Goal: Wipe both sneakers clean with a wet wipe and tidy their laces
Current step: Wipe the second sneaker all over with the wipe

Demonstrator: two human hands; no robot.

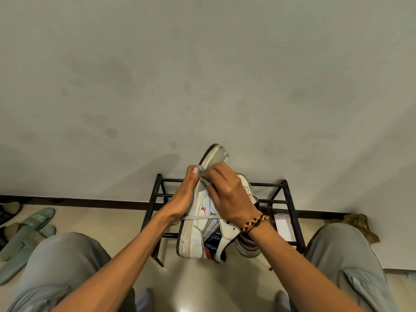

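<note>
Pale wall behind scuffed white sneaker (203,218) in left hand (182,202), wipe (202,174) pinched in right hand (227,194).

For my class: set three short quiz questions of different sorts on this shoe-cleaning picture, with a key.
1. True or false: the right hand presses the wet wipe against the sneaker.
2. Multiple choice: what is the left hand doing? A. resting on a knee; B. supporting the sneaker from its sole side; C. lifting the green slippers.
3. Fill in: behind the sneaker stands a black metal ______.

Key: 1 true; 2 B; 3 shoe rack.
</note>
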